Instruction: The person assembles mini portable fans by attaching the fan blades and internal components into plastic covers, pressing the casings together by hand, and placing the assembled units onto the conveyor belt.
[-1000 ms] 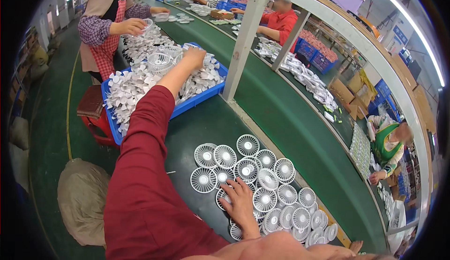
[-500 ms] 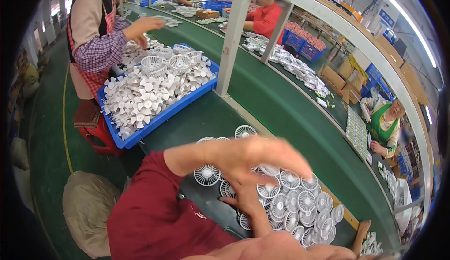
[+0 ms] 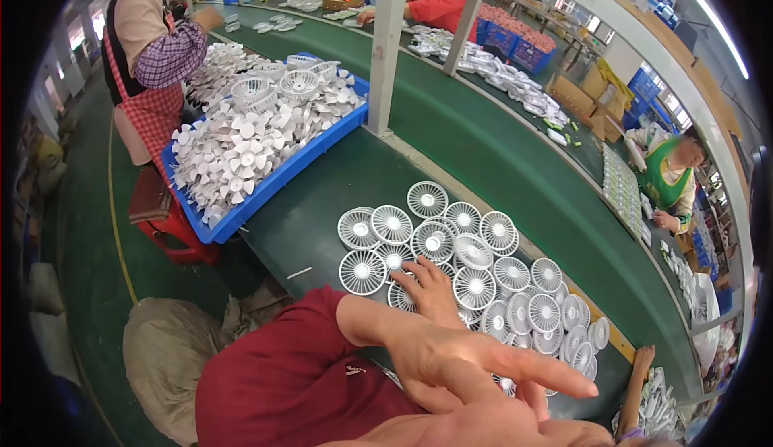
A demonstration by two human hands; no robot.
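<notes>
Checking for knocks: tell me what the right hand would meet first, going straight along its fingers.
Probably the white spoked fan grille just ahead of the right hand, though depth is unclear.

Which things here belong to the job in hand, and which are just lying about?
Job in hand:
- white round grilles, with the right hand on them
- white fan blades, likely
- blue bin holding the blades, likely

Just lying about, it seems:
- thin white strip
- beige sack
- red stool
</notes>
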